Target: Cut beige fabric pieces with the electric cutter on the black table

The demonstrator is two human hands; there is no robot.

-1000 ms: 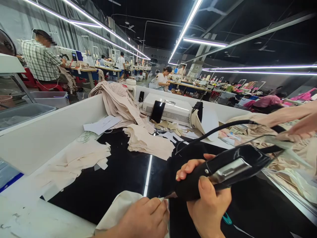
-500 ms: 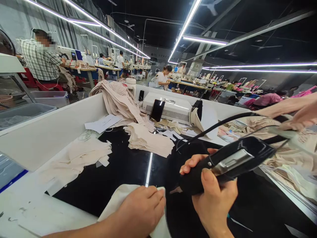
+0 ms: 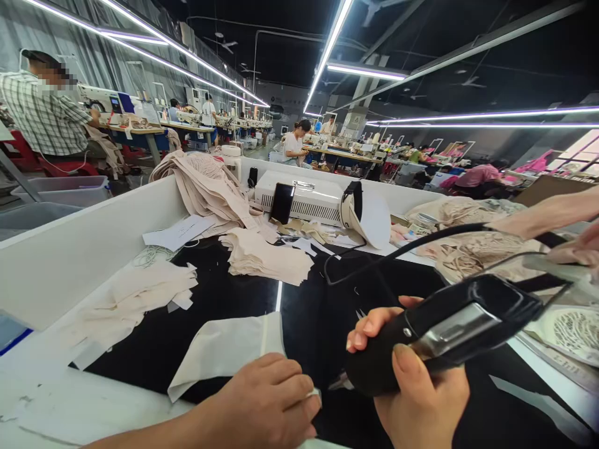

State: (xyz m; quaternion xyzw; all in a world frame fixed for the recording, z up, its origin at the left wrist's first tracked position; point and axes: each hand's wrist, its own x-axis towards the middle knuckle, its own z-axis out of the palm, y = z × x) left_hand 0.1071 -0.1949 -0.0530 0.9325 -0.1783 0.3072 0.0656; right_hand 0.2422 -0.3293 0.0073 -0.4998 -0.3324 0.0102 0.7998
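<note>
Cutter tip half hidden behind left hand.

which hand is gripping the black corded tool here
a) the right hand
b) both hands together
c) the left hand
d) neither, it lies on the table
a: the right hand is wrapped around the black corded tool, thumb on top, while the left hand rests apart from it on a beige fabric piece lying on the dark table.
</note>
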